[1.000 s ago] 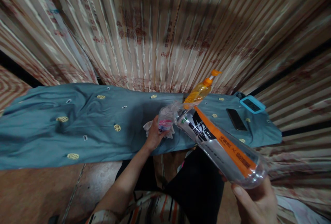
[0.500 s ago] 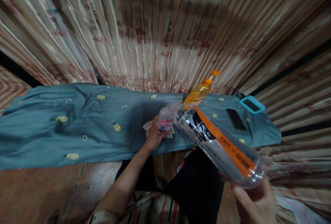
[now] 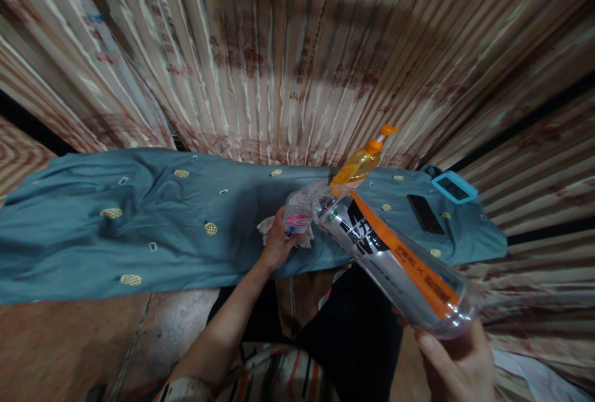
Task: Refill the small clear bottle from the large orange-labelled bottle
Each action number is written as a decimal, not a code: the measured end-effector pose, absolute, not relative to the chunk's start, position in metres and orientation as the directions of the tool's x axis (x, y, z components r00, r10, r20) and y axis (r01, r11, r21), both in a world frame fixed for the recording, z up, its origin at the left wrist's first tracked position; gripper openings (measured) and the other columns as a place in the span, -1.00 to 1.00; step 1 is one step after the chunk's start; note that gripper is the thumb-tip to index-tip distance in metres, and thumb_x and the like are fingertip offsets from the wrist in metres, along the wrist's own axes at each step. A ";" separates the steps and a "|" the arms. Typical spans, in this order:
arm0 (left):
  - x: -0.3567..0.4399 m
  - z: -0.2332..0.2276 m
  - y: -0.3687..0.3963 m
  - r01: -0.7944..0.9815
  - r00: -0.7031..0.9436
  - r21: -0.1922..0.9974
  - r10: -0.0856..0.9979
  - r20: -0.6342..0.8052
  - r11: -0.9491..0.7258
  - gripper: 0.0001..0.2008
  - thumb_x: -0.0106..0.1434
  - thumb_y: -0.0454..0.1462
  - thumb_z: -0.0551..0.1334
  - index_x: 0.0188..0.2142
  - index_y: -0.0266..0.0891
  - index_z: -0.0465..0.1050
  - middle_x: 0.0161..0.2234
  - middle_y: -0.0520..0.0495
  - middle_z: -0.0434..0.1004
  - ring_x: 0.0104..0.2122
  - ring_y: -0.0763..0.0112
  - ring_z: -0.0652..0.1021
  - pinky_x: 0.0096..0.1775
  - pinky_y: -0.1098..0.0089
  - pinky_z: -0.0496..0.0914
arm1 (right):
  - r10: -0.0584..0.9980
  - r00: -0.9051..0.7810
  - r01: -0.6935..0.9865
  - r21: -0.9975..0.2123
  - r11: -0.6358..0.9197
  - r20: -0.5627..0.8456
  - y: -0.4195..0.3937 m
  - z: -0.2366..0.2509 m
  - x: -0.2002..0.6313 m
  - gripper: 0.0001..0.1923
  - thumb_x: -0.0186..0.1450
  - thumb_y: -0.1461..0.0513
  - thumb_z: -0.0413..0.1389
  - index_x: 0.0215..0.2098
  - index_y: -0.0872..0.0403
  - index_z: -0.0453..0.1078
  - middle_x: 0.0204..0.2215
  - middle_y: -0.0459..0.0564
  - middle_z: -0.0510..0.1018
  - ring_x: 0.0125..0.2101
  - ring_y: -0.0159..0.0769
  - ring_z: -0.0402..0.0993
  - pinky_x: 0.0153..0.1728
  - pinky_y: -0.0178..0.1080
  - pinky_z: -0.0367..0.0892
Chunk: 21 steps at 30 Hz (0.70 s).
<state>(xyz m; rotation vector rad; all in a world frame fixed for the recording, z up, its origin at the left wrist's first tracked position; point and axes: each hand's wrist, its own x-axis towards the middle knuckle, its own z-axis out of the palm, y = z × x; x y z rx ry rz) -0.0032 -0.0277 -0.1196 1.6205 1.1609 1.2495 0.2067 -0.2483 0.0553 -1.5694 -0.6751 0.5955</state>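
My left hand (image 3: 277,242) is wrapped round a small clear plastic bottle (image 3: 296,219) with a pink and blue label. A crumpled pale cloth (image 3: 264,227) shows under and beside that hand. My right hand (image 3: 458,355) grips the base of a large clear plastic bottle (image 3: 395,266) with a silver, orange and black label. The large bottle is tilted, its neck down to the left, right against the top of the small bottle. Whether liquid runs between them I cannot tell. Behind the large bottle's neck stands an orange pump bottle (image 3: 356,166), partly hidden.
Blue-green cloth (image 3: 176,235) with yellow pineapple prints covers the long narrow surface. To the right lie a black phone (image 3: 424,215) and a blue-framed device (image 3: 454,187). Patterned curtains (image 3: 279,49) hang close behind and on the right.
Both hands and both bottles keep nearly the same place and tilt. Only a very slight shift of the view shows.
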 end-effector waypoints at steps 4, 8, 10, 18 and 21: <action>-0.002 -0.120 -0.027 0.201 0.104 0.930 0.951 0.291 -0.306 -0.27 0.18 -0.22 0.49 0.30 -0.16 0.30 0.26 -0.27 0.51 0.26 -0.10 0.56 0.33 -0.12 0.42 | 0.712 0.702 0.083 -0.994 -0.072 0.007 -0.248 0.056 0.205 0.01 0.00 -0.10 0.56 0.32 0.00 0.39 0.08 0.09 0.60 -0.11 -0.09 0.61 -0.12 -0.18 0.50; -0.002 -0.121 -0.026 0.189 0.115 0.929 0.947 0.301 -0.318 -0.25 0.20 -0.23 0.48 0.32 -0.14 0.28 0.28 -0.27 0.50 0.26 -0.08 0.56 0.33 -0.12 0.41 | 0.720 0.694 0.059 -0.995 -0.082 -0.018 -0.248 0.057 0.205 0.07 0.02 -0.10 0.55 0.39 -0.02 0.32 0.18 0.13 0.57 -0.16 -0.12 0.61 -0.13 -0.16 0.50; -0.003 -0.123 -0.026 0.202 0.110 0.930 0.951 0.290 -0.307 -0.24 0.19 -0.22 0.49 0.33 -0.14 0.27 0.29 -0.29 0.49 0.28 -0.07 0.54 0.35 -0.12 0.39 | 0.712 0.701 0.048 -0.995 -0.091 -0.032 -0.248 0.056 0.205 0.10 0.01 -0.11 0.55 0.41 -0.01 0.30 0.18 0.13 0.58 -0.16 -0.12 0.60 -0.12 -0.14 0.49; -0.002 -0.121 -0.027 0.222 0.090 0.929 0.955 0.283 -0.296 -0.27 0.18 -0.24 0.48 0.30 -0.16 0.30 0.28 -0.25 0.50 0.27 -0.10 0.56 0.33 -0.10 0.42 | 0.751 0.660 0.130 -0.988 -0.080 0.026 -0.249 0.052 0.210 0.05 0.12 -0.13 0.49 0.43 0.02 0.25 0.20 0.17 0.54 -0.03 -0.01 0.59 -0.10 -0.11 0.51; -0.001 -0.116 -0.029 0.205 0.081 0.938 0.960 0.269 -0.280 -0.22 0.17 -0.25 0.48 0.33 -0.14 0.27 0.32 -0.25 0.48 0.30 -0.09 0.54 0.35 -0.08 0.41 | 0.751 0.660 0.108 -0.991 -0.081 0.011 -0.249 0.053 0.210 0.04 0.12 -0.10 0.49 0.43 0.01 0.25 0.23 0.17 0.53 -0.01 -0.01 0.59 -0.07 -0.11 0.50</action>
